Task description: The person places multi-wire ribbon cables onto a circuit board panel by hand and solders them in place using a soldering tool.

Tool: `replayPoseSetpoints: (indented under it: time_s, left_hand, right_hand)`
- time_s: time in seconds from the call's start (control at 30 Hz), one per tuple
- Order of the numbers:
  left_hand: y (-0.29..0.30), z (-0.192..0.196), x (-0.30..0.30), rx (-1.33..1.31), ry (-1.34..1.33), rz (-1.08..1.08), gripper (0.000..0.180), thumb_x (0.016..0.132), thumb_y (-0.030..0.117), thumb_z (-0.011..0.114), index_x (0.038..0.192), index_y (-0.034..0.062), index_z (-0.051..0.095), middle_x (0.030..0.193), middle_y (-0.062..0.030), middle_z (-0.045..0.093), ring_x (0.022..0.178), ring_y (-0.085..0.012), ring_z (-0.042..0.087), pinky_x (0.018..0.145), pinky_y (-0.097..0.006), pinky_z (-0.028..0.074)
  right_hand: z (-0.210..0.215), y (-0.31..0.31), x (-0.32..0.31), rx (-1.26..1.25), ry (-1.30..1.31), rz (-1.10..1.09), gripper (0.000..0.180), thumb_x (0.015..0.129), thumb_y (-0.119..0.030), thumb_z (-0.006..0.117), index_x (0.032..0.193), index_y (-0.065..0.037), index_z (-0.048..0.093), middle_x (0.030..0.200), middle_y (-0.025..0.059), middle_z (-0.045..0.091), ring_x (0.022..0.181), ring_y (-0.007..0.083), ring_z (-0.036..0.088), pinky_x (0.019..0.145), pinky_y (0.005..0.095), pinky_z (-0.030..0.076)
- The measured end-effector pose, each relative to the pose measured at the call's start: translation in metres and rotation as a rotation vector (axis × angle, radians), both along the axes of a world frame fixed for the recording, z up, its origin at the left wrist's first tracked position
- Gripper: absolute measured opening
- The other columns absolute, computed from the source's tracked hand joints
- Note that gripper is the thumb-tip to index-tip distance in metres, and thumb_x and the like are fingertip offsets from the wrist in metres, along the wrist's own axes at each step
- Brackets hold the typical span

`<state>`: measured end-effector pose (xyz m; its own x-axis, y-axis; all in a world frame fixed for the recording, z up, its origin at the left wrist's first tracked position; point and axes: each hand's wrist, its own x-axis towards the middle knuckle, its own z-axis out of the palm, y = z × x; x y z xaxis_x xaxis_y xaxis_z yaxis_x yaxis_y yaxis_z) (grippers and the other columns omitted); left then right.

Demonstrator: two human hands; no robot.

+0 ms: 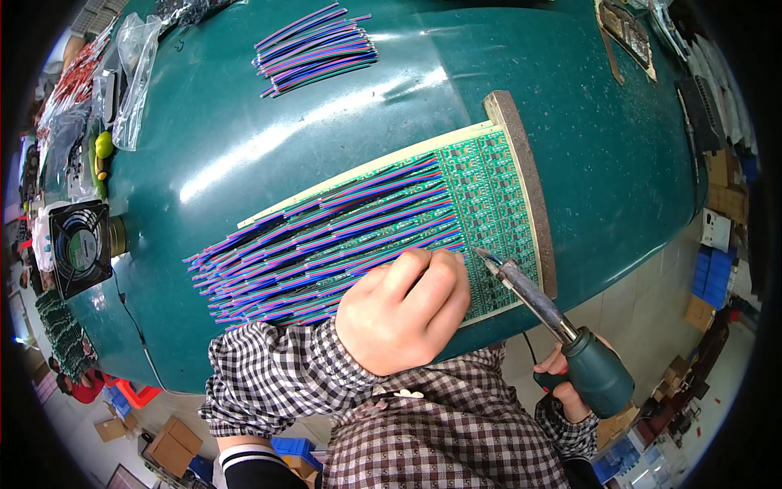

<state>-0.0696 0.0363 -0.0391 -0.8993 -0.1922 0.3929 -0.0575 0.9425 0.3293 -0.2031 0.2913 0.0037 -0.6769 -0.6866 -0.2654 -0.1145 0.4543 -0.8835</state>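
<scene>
A panel of green circuit boards [489, 196] lies at a slant on the table, with rows of thin red, blue, green and black wires [326, 236] running leftward across it. My left hand [407, 310] is closed over the wire ends at the panel's near side, its fingertips hidden beneath the knuckles. In my right hand [568, 391] is a soldering iron [599, 371] with a thick dark green handle. Its tip reaches the bare-looking rows of boards just right of my left hand; whether it touches them I cannot tell.
A brown strip [525, 196] edges the panel's right end. Another bundle of wires [316, 50] lies on the green tabletop [187, 106] at the back. At the left edge stand a small black fan [80, 248] and clear plastic bags [137, 77]. A worn metal piece [627, 37] lies far right.
</scene>
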Motion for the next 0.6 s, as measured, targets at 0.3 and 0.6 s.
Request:
replayPoseSetpoints:
  time_s: [0.3, 0.6]
  left_hand:
    - [0.004, -0.002, 0.0, -0.036, 0.017, 0.037, 0.035, 0.066, 0.007, 0.072, 0.099, -0.0029, 0.074, 0.097, -0.0086, 0.066, 0.08, -0.0197, 0.065, 0.061, -0.029, 0.054]
    - [0.006, -0.006, 0.0, -0.14, 0.027, 0.055, 0.028, 0.069, 0.012, 0.067, 0.095, 0.002, 0.072, 0.097, -0.0056, 0.063, 0.088, -0.0171, 0.064, 0.066, -0.025, 0.049]
  right_hand:
    - [-0.003, 0.005, 0.006, 0.02, 0.029, -0.054, 0.052, 0.078, -0.061, 0.081, 0.086, -0.01, 0.078, 0.078, -0.001, 0.074, 0.068, 0.0199, 0.067, 0.067, 0.0348, 0.053]
    - [0.0, 0.002, 0.004, 0.043, -0.033, -0.039, 0.049, 0.074, -0.06, 0.084, 0.084, -0.012, 0.079, 0.079, -0.0012, 0.073, 0.068, 0.0194, 0.067, 0.065, 0.0353, 0.053]
